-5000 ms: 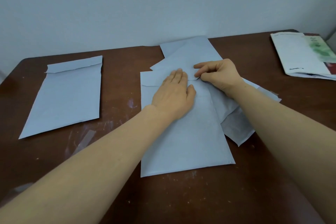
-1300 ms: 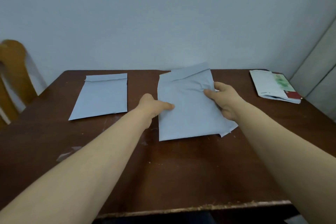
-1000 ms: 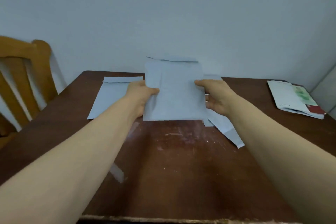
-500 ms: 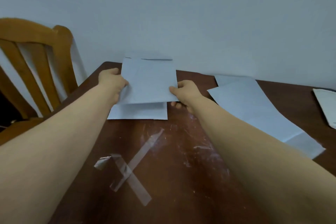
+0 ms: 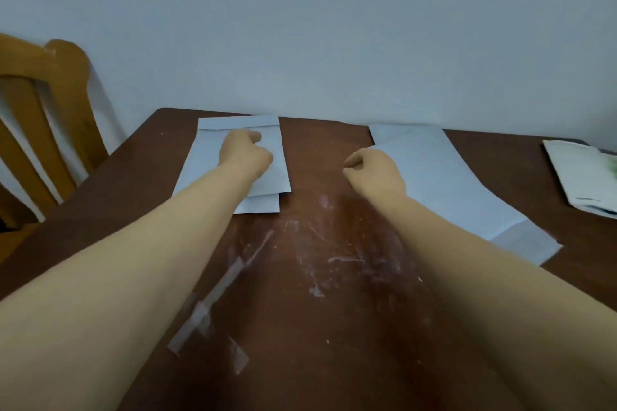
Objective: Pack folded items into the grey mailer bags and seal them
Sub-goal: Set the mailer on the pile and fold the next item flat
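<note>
At 11 o'clock on the desk (image 5: 334, 344), two stacked mailers (image 5: 203, 157) lie flat, the upper one shifted slightly toward the wall. The left hand (image 5: 245, 152) rests on the upper one with fingers curled; whether it grips it cannot be told. The right hand (image 5: 374, 172), near 12 o'clock, is curled into a fist above bare wood, holding nothing. Loose mailers (image 5: 434, 177) overlap at 2 o'clock; booklet (image 5: 574, 173) at 3; tape strips (image 5: 213, 304) at 7; chair (image 5: 43, 83) at 9.
</note>
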`<act>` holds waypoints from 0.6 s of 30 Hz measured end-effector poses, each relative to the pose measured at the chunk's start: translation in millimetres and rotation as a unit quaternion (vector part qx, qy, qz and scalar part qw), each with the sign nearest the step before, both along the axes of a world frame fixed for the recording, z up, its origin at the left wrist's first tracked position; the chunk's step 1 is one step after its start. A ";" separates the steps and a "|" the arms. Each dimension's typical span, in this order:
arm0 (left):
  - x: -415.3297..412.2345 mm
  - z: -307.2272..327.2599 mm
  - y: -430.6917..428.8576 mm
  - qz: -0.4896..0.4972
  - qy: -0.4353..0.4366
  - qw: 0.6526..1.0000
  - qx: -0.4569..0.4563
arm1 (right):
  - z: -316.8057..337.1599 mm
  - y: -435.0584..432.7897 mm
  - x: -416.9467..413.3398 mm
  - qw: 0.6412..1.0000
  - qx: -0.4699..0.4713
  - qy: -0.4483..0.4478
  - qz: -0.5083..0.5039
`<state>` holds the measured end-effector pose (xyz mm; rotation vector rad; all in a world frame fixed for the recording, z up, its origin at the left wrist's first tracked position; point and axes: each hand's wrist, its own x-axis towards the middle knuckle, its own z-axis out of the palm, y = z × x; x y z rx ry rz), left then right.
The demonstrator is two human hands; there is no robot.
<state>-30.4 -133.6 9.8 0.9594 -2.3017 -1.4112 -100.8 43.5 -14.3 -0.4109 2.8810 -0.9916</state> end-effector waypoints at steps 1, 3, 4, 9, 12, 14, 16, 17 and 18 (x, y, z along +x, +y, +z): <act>-3.4 -0.9 11.0 -0.015 0.000 1.000 0.000 | -1.9 11.6 -1.8 1.000 0.002 0.001 -0.011; -9.6 -3.2 31.2 -0.036 -0.001 0.999 0.006 | -4.8 33.9 -5.1 1.000 0.008 0.001 -0.030; -12.3 -4.1 40.6 -0.045 -0.001 0.999 0.006 | -6.1 43.8 -6.6 0.999 0.015 0.003 -0.034; -22.5 -8.7 79.4 -0.080 -0.012 0.997 0.006 | -11.1 78.1 -7.6 0.995 0.097 0.008 -0.026; -23.3 -11.6 95.4 -0.098 -0.019 0.995 0.010 | -15.8 86.5 -6.9 0.991 0.127 0.032 -0.015; -22.1 -12.7 103.5 -0.108 -0.027 0.994 0.017 | -17.2 88.5 -6.9 0.985 0.156 0.068 0.003; -19.8 -13.7 110.3 -0.116 -0.038 0.992 0.022 | -18.8 88.7 -5.8 0.977 0.191 0.091 0.019; -18.4 -14.2 113.1 -0.119 -0.041 0.992 0.025 | -20.0 88.4 -4.9 0.972 0.210 0.100 0.027; -16.9 -14.6 115.8 -0.122 -0.043 0.991 0.029 | -20.3 87.9 -3.6 0.968 0.225 0.108 0.034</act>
